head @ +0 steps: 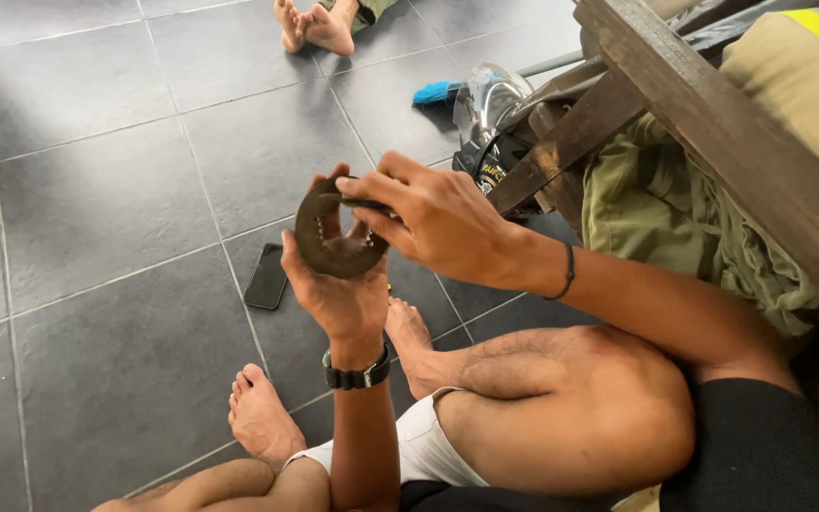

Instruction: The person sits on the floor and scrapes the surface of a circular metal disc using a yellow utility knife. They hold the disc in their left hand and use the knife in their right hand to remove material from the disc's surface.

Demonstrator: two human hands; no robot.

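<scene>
Sitting cross-legged on grey floor tiles, knees and bare feet at 6 o'clock. Left hand, strapped with a black watch, grip clenched around the lower rim of a dark ring with small holes, held upright at frame centre. Right hand, thin black band on the wrist, fingertips pinching a slim dark tool laid across the ring's upper edge at 1 o'clock of it. Black phone flat on the tiles at 9 o'clock of the ring, just beside it. Wooden frame slanting at 2 o'clock, olive cloth beneath. Shiny metal part and blue brush at 12 o'clock. Another person's bare feet at the top edge.
</scene>
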